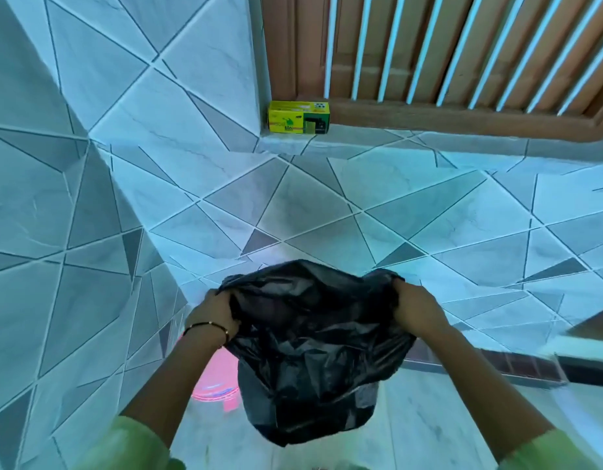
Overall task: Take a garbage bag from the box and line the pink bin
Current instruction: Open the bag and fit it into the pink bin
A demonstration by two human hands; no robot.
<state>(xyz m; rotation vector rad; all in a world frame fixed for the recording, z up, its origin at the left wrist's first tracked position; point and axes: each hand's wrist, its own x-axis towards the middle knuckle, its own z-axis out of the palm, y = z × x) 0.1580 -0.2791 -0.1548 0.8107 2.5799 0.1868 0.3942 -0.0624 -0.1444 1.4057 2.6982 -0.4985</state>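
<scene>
A black garbage bag (pixel 310 340) hangs in front of me with its mouth spread wide. My left hand (pixel 213 313) grips the left side of the bag's rim. My right hand (pixel 417 308) grips the right side of the rim. The pink bin (pixel 215 385) stands on the floor below and behind the bag; only part of its left side shows, the bag hides the remainder. The yellow and green bag box (pixel 298 117) sits on the tiled window ledge at the back, against the wooden frame.
Tiled walls rise on the left (pixel 73 215) and straight ahead below the wooden louvred window (pixel 445 52). A dark threshold strip (pixel 496 364) runs along the floor on the right. Pale floor tiles (pixel 445 418) lie beneath the bag.
</scene>
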